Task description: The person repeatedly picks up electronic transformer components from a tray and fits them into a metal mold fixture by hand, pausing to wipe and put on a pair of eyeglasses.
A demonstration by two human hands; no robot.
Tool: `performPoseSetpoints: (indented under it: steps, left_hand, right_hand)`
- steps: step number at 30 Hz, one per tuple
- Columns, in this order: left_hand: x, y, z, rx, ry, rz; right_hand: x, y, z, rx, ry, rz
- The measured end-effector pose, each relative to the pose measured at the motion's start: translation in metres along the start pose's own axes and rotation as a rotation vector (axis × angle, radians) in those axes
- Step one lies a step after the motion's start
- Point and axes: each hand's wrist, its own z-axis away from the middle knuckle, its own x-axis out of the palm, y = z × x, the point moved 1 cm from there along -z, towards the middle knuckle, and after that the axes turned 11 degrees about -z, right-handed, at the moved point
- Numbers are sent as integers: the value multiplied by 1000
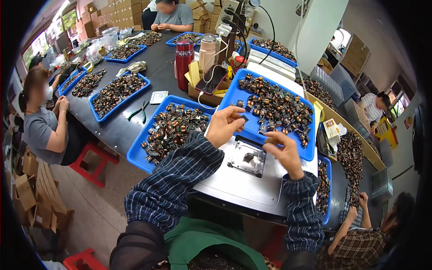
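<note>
My left hand point(225, 125) is closed, thumb and fingers pinching a small dark coil component point(244, 119) over the near edge of a tilted blue tray point(231, 96). That tray holds many copper-and-black coil components point(279, 105). My right hand point(284, 152) hovers by the tray's lower edge, fingers curled but apart, with nothing visible between them. Below and between my hands is a square metal fixture point(237, 168) on a white machine top point(238, 186). One dark component point(248, 157) sits at the fixture's middle.
Another blue tray point(135, 150) of components stands left of the machine, and one point(329, 198) at its right. Pliers point(138, 112), a red flask point(184, 63) and a cabled phone point(211, 79) lie or stand beyond. Co-workers sit left point(45, 121), far point(175, 20) and right point(360, 238).
</note>
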Motion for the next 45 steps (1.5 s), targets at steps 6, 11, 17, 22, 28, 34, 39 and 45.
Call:
performPoseSetpoints:
  steps: [6,11,17,22,28,34,39,45]
  left_hand:
    - [3,-8,18,-42,-115,-87]
    - [6,-5,25,104,-107,-378]
    - [5,-5,25,166,-69,-467]
    - [7,-7,21,156,-56,-497]
    - [6,-6,22,173,-46,-497]
    - [7,-5,25,182,-46,-492]
    - [9,-5,24,141,-79,-491]
    - [5,-1,20,190,-57,-491]
  right_hand:
    - [28,-1,15,-175,-145,348]
    - [34,-3,20,-247,-154,465]
    - [36,-3,20,-271,-141,540]
    - [36,-3,18,-276,-140,504]
    - [38,-2,15,-287,-130,528]
    - [34,-1,15,-251,-149,484]
    - [31,7,17,-179,-180,398]
    - [30,4,7,-204,-177,362]
